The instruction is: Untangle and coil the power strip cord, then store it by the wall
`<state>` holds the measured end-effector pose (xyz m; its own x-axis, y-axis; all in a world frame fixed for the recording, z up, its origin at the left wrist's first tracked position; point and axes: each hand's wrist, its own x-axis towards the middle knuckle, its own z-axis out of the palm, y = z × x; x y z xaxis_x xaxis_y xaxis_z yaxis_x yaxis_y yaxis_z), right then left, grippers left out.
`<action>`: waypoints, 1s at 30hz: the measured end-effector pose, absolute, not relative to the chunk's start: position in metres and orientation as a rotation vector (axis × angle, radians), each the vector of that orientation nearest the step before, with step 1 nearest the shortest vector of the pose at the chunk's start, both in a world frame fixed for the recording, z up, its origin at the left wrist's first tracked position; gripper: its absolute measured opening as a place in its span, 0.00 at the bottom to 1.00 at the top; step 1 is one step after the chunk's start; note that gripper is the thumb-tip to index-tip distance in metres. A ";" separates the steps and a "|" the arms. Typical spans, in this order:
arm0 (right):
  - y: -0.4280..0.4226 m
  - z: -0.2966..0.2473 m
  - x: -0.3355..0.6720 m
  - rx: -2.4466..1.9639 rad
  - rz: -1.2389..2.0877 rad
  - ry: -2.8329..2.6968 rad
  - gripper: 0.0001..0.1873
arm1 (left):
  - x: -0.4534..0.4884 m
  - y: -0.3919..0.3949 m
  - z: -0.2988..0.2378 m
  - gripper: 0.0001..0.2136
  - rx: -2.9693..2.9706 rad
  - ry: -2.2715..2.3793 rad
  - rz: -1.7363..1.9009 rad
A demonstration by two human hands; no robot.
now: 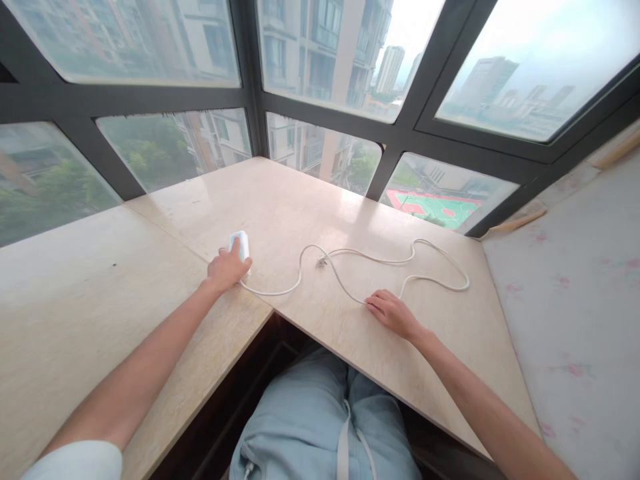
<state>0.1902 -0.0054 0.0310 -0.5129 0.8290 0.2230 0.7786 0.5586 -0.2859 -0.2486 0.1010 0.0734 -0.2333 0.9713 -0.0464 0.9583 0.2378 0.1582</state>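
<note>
Lying btwn clamped L fingers, wht block; cord in R fingers, tog.

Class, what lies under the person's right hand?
The white cable reaches the right hand and reappears beyond it, on the pale countertop. The stretch between is covered; its path there cannot be seen.

No legible lettering, label, brand, number or sign. Too small to read on white block, with top partly covered by left hand. Equally too small on plug. Too hazy and distant to read on buildings outside. On sports court below, painted lines and patches only, too far off to make out as characters.
</note>
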 end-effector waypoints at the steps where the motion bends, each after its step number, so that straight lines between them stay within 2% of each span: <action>1: -0.008 0.033 0.196 -1.332 0.218 -2.484 0.13 | -0.248 0.100 0.074 0.36 1.804 2.368 0.165; 5: -0.020 0.031 0.220 -1.535 0.221 -2.412 0.13 | -0.239 0.093 0.075 0.32 1.667 2.362 0.282; 9: -0.032 0.018 0.240 -1.754 0.219 -2.043 0.13 | -0.222 0.085 0.073 0.30 1.657 2.324 0.363; 18: -0.051 0.002 0.241 -1.928 0.044 -1.646 0.19 | -0.192 0.084 0.075 0.25 1.760 2.279 0.152; 26: -0.034 0.011 0.259 -2.278 0.068 -1.166 0.19 | -0.171 0.077 0.084 0.28 1.658 2.174 0.117; 30: -0.018 0.015 0.271 -2.353 0.096 -0.942 0.18 | -0.155 0.074 0.082 0.27 1.847 2.002 0.019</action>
<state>0.2710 -0.0178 0.0150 0.7460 0.6495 0.1471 0.6064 -0.5712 -0.5532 -0.1553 0.0738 0.0820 -0.0344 0.9567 -0.2892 0.9510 0.1203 0.2847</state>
